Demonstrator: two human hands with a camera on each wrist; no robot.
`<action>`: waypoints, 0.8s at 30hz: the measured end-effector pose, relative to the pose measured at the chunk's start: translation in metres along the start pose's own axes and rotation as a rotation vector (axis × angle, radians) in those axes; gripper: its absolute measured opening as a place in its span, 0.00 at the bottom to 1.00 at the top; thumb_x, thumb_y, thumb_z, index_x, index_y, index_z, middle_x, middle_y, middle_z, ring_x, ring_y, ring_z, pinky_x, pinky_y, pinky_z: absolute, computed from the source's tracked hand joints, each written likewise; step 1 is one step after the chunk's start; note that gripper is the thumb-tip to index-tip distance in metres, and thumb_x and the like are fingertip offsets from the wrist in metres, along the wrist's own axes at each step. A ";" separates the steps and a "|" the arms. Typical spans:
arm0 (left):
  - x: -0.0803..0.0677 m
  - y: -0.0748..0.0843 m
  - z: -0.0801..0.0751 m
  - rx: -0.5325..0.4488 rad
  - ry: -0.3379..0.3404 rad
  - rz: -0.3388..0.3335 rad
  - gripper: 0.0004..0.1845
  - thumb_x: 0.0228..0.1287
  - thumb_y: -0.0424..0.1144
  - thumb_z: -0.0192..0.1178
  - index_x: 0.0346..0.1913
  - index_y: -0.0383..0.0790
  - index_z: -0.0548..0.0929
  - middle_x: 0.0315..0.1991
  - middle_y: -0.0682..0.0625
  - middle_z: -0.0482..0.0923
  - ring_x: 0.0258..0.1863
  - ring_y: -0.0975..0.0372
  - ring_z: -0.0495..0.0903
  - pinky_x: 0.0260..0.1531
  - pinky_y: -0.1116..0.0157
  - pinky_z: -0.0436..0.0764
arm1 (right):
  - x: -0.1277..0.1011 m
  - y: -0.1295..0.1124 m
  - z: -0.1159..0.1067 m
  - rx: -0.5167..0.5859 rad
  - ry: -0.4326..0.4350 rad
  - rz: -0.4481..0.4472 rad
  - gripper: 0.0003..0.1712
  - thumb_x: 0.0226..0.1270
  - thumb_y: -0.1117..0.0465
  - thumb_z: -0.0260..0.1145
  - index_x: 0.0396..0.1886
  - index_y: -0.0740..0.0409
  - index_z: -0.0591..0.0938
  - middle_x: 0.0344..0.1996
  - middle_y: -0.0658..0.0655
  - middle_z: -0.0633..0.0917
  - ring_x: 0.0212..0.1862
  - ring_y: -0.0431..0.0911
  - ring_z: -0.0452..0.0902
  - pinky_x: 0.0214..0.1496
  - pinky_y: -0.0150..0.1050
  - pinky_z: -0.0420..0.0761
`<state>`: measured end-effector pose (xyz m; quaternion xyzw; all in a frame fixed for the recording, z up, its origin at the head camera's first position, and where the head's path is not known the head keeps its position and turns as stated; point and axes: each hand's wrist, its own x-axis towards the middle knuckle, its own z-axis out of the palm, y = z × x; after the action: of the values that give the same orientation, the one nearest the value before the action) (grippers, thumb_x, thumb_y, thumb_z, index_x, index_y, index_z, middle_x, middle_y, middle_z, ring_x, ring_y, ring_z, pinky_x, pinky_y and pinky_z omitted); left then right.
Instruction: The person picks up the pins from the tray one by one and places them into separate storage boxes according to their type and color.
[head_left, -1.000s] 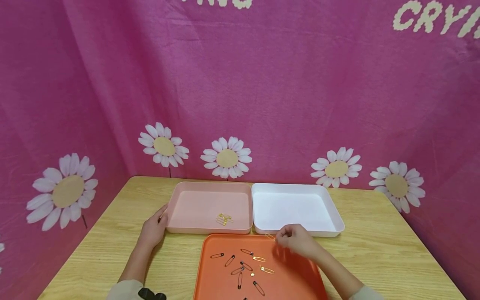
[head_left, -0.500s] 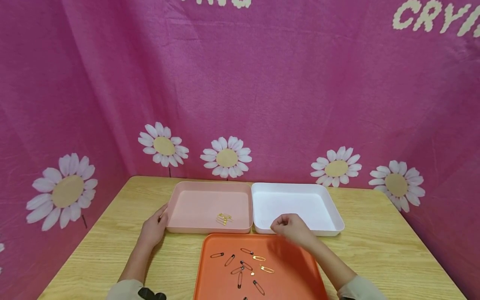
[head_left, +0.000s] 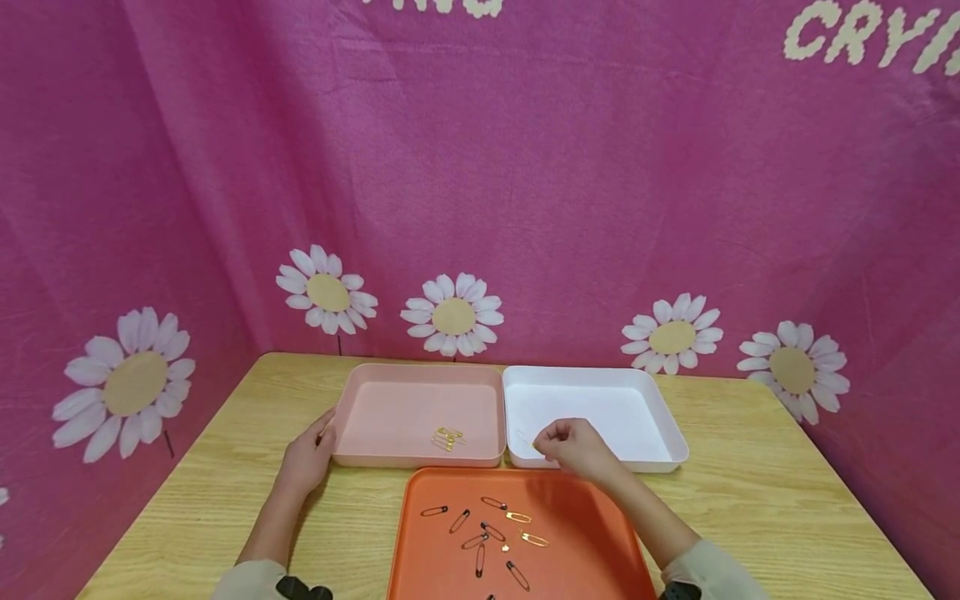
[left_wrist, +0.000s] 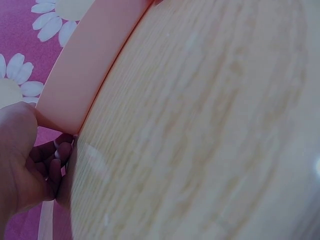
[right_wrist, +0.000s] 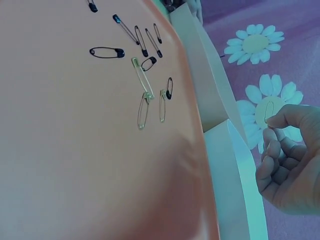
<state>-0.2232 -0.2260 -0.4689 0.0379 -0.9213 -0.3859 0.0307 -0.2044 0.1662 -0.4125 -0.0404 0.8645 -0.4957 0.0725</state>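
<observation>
My right hand [head_left: 577, 448] pinches a gold safety pin [right_wrist: 269, 111] between thumb and forefinger, over the near left part of the white tray [head_left: 663, 417]. In the right wrist view its other fingers are curled in below the pin. My left hand [head_left: 307, 457] holds the left side of the pink tray [head_left: 390, 408], and in the left wrist view the thumb is at the tray wall [left_wrist: 90, 70] with the fingers bent at its lower corner. Inside the pink tray, several gold safety pins [head_left: 448, 439] lie in a small heap.
On the orange tray [head_left: 585, 558] in front lie several black safety pins [head_left: 479, 561] and a few gold ones [head_left: 534, 540]. The pink and white trays stand side by side on the wooden table [head_left: 772, 500], with a flowered pink cloth [head_left: 562, 208] behind.
My right hand has moved forward and slightly left, from above the orange tray's far edge to over the white tray, carrying the gold safety pin. The left hand stays at the pink tray.
</observation>
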 end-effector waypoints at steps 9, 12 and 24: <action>0.002 -0.002 0.001 0.004 -0.006 -0.008 0.26 0.73 0.43 0.37 0.70 0.40 0.59 0.62 0.29 0.65 0.64 0.37 0.62 0.61 0.43 0.63 | 0.008 -0.006 0.007 0.014 0.005 0.001 0.08 0.57 0.64 0.61 0.29 0.66 0.81 0.16 0.48 0.74 0.20 0.39 0.63 0.21 0.30 0.64; 0.002 -0.002 0.002 0.003 0.002 -0.005 0.26 0.73 0.43 0.37 0.70 0.39 0.60 0.62 0.29 0.65 0.63 0.37 0.63 0.61 0.43 0.63 | 0.011 -0.007 0.009 0.020 0.011 0.019 0.07 0.57 0.63 0.61 0.29 0.65 0.81 0.17 0.49 0.75 0.21 0.39 0.63 0.21 0.31 0.66; 0.000 0.001 0.000 0.000 0.001 -0.005 0.25 0.73 0.42 0.38 0.70 0.39 0.60 0.62 0.29 0.66 0.64 0.38 0.62 0.62 0.44 0.63 | 0.022 -0.009 0.018 0.076 -0.010 0.007 0.09 0.58 0.64 0.62 0.31 0.68 0.81 0.17 0.49 0.75 0.16 0.38 0.62 0.20 0.30 0.64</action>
<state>-0.2235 -0.2255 -0.4677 0.0405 -0.9212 -0.3859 0.0301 -0.2236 0.1430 -0.4151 -0.0370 0.8448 -0.5278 0.0799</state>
